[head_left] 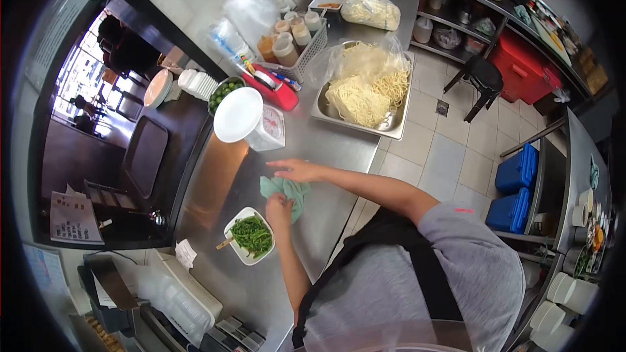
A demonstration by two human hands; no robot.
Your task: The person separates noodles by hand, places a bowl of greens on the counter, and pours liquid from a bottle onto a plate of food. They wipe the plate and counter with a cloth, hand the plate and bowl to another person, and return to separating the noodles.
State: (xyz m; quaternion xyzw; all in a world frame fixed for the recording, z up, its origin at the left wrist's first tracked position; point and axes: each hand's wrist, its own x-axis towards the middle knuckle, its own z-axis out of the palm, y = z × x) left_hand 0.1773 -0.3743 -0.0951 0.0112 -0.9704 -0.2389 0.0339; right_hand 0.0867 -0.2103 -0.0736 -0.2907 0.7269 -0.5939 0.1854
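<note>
A light green cloth (297, 197) lies crumpled on the steel counter (303, 238). My left hand (279, 209) is closed on its near edge, bunching the fabric. Just beyond the cloth, my right hand (297, 169) is stretched out with fingers apart, holding nothing. Below and left of my left hand stands a white square bowl (242, 257) of chopped green leafy vegetables (253, 234), a wooden handle sticking out of it. A white kitchen scale (267, 132) with a round pan is near my right fingertips.
A metal tray (391, 129) of yellow noodles (365, 94) with plastic over them sits farther along the counter. Behind the scale are a red tape dispenser (282, 96), a basket of sauce bottles (293, 49) and a bowl of green limes (226, 89). A black stool (479, 78) stands on the floor.
</note>
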